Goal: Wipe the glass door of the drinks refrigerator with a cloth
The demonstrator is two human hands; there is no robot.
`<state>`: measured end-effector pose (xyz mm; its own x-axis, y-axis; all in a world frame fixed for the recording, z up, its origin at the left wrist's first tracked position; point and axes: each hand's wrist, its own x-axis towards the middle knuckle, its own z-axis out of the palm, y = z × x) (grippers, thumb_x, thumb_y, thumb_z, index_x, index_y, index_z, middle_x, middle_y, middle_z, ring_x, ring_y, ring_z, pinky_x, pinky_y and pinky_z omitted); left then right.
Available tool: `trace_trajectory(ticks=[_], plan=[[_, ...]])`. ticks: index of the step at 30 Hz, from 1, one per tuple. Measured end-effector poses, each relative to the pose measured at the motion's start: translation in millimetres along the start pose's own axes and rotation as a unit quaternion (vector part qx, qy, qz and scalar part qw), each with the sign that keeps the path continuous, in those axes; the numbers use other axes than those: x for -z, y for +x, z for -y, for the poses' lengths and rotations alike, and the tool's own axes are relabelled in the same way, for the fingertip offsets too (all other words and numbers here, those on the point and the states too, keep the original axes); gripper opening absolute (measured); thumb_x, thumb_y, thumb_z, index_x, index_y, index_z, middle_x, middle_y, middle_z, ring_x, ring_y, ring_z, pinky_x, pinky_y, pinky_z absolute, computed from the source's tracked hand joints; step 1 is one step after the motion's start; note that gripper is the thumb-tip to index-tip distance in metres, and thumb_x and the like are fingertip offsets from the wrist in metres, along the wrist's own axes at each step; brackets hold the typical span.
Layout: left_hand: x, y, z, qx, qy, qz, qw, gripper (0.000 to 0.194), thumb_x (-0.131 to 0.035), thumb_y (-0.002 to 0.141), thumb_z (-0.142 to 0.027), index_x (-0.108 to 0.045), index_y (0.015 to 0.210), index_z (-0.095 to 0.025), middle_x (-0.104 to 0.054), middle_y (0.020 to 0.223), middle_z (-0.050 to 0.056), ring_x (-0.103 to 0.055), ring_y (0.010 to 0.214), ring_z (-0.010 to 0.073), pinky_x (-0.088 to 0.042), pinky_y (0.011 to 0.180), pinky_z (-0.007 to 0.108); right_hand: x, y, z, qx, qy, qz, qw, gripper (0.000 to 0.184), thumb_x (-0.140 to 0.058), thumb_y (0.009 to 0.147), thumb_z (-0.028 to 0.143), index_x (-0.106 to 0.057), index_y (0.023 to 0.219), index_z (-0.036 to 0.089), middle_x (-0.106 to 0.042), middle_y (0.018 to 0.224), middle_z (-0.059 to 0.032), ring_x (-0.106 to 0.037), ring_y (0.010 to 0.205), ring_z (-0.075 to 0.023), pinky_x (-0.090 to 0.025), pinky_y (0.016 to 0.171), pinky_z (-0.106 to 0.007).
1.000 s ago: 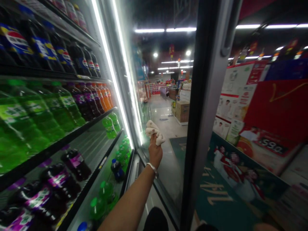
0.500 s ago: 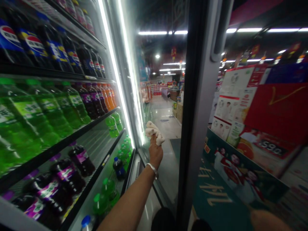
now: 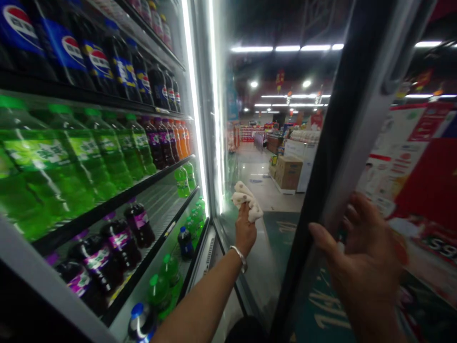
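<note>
My left hand [image 3: 246,231], with a silver bracelet at the wrist, presses a folded cream-coloured cloth [image 3: 247,202] against the inner side of a glass door [image 3: 257,257]. Its fingers are closed on the cloth. My right hand [image 3: 367,257] is at the dark edge frame [image 3: 321,176] of that door. The thumb reaches over the frame and the other fingers are bent near its outer edge, with a gap between thumb and fingers. Whether it touches the frame firmly, I cannot tell.
On the left, cooler shelves [image 3: 157,178] hold several cola bottles [image 3: 96,57], green bottles [image 3: 85,143] and purple-labelled bottles [image 3: 121,240]. A bright light strip [image 3: 194,95] runs up the cooler's side. Stacked printed boxes [image 3: 421,181] stand outside the door. Cardboard boxes [image 3: 288,172] show through the glass.
My right hand has risen from the lower right corner to the door frame. The view has turned left, so the door appears further right. My left hand still holds the cloth against the glass.
</note>
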<state>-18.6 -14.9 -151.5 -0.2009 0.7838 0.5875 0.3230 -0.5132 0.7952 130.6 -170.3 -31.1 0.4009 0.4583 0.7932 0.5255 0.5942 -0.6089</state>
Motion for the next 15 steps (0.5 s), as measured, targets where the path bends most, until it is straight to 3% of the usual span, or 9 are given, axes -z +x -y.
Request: trace_trajectory(ticks=[3,6,10,15], plan=[[-2.8,-7,6,0.003,0.018,0.016,1.0,0.059,-0.046,0.083,-0.004,-0.055,0.141,-0.011,-0.049,0.156,0.015,-0.04,0.149,0.0227,-0.028,0.128,0.041,-13,-11,-13,-0.075,0.041,-0.004,0.996,0.109,-0.085,0.064,0.06,-0.038,0.153,0.017,-0.048,0.148,-0.0172,-0.052,0.13,-0.0393,-0.041,0.113,-0.063],[-2.6,-21,11,0.004,0.03,0.044,0.999,0.067,-0.043,0.078,0.001,-0.053,0.143,-0.009,-0.046,0.158,0.016,-0.038,0.151,0.0237,-0.027,0.129,0.042,-18,-23,-14,-0.076,-0.054,-0.031,0.995,0.123,-0.083,0.058,0.07,-0.034,0.155,0.011,-0.051,0.145,-0.0209,-0.051,0.131,-0.0434,-0.039,0.112,-0.066],[-0.1,-48,19,0.008,0.041,0.078,0.996,0.074,-0.043,0.072,0.003,-0.051,0.145,-0.008,-0.044,0.159,0.019,-0.04,0.149,0.0274,-0.03,0.127,0.046,-20,-33,-19,-0.073,-0.133,-0.045,0.987,0.128,-0.076,0.056,0.083,-0.036,0.153,0.009,-0.053,0.141,-0.0224,-0.057,0.121,-0.0443,-0.047,0.103,-0.066],[-0.3,-80,46,0.015,0.053,0.13,0.99,0.082,-0.044,0.067,0.004,-0.047,0.148,-0.007,-0.042,0.159,0.022,-0.04,0.149,0.0305,-0.031,0.126,0.05,-16,-38,-29,-0.085,-0.122,0.003,0.989,0.122,-0.082,0.06,0.071,-0.035,0.153,0.008,-0.066,0.118,-0.0193,-0.067,0.102,-0.0375,-0.06,0.084,-0.05]])
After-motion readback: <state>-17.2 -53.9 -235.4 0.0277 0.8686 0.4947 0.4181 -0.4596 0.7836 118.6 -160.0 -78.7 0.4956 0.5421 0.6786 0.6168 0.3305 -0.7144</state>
